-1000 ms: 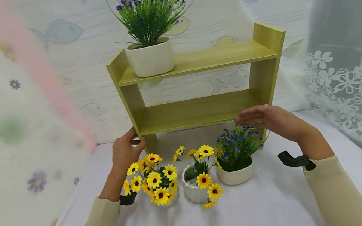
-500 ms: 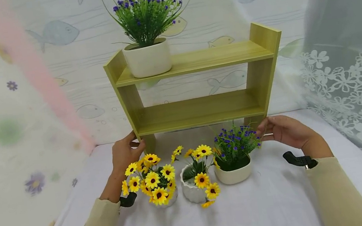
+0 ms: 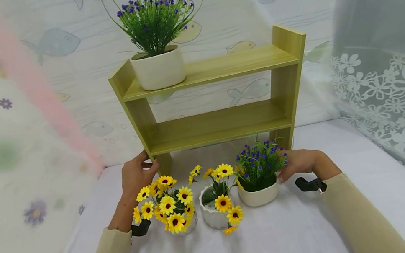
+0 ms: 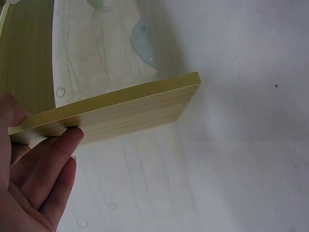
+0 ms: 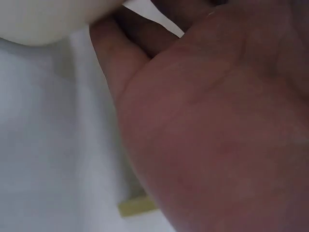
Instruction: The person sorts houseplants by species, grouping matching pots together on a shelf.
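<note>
My left hand (image 3: 135,177) holds the left side panel of a two-tier wooden shelf (image 3: 221,126) low down. In the left wrist view its fingers (image 4: 53,164) lie along one face of the panel (image 4: 125,113), the thumb on the other side. At the right, my right hand (image 3: 299,161) is at a small white pot (image 3: 259,196) of purple flowers (image 3: 257,160). Its thumb lies against the pot's right side, and the other fingers are hidden behind the plant. In the right wrist view, fingertips meet the pot's wall (image 5: 43,21) at the upper left.
A larger white pot (image 3: 159,70) with purple flowers stands on the top shelf's left end. On the white cloth (image 3: 240,252), in front of the shelf, are two pots of yellow flowers (image 3: 167,205) (image 3: 222,203). Fish-patterned sheeting (image 3: 237,8) hangs behind.
My right hand has left the shelf's right side, moving down and left to the small pot of purple flowers. My left hand has stayed on the left panel. The head view has shifted slightly.
</note>
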`<state>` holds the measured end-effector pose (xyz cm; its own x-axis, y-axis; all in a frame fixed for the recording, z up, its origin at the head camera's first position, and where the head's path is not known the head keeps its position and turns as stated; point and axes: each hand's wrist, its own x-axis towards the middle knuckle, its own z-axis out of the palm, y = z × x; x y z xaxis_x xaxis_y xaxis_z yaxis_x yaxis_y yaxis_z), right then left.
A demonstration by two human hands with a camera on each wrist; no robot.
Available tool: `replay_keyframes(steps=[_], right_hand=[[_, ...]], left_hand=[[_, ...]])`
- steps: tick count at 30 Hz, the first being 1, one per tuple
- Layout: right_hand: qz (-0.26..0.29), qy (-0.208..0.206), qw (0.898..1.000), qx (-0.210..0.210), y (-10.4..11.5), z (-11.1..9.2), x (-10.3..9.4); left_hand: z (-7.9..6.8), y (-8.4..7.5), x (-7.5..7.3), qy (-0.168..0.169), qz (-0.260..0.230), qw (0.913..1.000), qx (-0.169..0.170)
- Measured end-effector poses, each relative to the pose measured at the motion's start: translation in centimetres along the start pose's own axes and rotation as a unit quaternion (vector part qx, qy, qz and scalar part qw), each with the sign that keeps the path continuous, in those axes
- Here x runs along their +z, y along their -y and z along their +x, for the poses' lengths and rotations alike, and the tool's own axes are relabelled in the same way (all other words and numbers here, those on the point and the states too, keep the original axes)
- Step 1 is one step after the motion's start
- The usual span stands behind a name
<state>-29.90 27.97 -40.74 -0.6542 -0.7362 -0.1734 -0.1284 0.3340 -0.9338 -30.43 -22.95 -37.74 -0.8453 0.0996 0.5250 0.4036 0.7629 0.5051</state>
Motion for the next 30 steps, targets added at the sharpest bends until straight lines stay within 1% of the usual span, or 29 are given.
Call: replay_keyframes(steps=[1, 3, 5, 8, 11, 14, 18, 20, 22, 24, 26, 30], right_hand=[[-0.009, 0.008, 1.000, 0.004, 0.1, 0.3, 0.2], [-0.038, 0.012, 0.999, 0.027, 0.2, 0.8, 0.7], [-0.061, 0.017, 0.996, 0.056, 0.3, 1.1, 1.0], [-0.098, 0.022, 0.992, 0.079, 0.4, 1.5, 1.3], [-0.128, 0.007, 0.988, 0.085, 0.4, 1.5, 1.4], [-0.149, -0.009, 0.985, 0.082, 0.4, 1.6, 1.5], [-0.210, -0.014, 0.974, 0.082, 0.5, 1.8, 1.5], [-0.234, -0.025, 0.968, 0.083, 0.5, 1.9, 1.5], [-0.224, -0.042, 0.971, 0.076, 0.4, 2.0, 1.6], [-0.201, -0.059, 0.976, 0.058, 0.3, 2.2, 1.7], [-0.172, -0.065, 0.982, 0.033, 0.3, 2.3, 1.7], [-0.154, -0.064, 0.986, 0.010, 0.5, 2.4, 1.7]], left_hand=[[0.0, 0.0, 0.0, 0.000, -0.001, 1.0000, -0.001], [0.0, 0.1, 0.0, -0.002, -0.002, 1.0000, 0.000], [-0.1, 0.1, 0.0, -0.001, -0.002, 1.0000, -0.001], [-0.1, 0.1, 0.0, -0.001, 0.000, 1.0000, -0.005], [-0.1, 0.1, 0.0, -0.003, 0.002, 1.0000, -0.003], [-0.1, 0.1, 0.0, -0.005, 0.005, 1.0000, 0.000], [-0.2, 0.0, 0.0, -0.006, 0.007, 1.0000, 0.001], [-0.2, 0.0, 0.0, -0.006, 0.007, 1.0000, 0.002], [-0.2, -0.1, 0.0, -0.006, 0.005, 1.0000, 0.001], [-0.1, -0.2, 0.0, -0.007, 0.004, 1.0000, 0.000], [-0.1, -0.3, 0.0, -0.007, 0.002, 1.0000, 0.000], [-0.1, -0.3, 0.0, -0.007, 0.001, 1.0000, 0.001]])
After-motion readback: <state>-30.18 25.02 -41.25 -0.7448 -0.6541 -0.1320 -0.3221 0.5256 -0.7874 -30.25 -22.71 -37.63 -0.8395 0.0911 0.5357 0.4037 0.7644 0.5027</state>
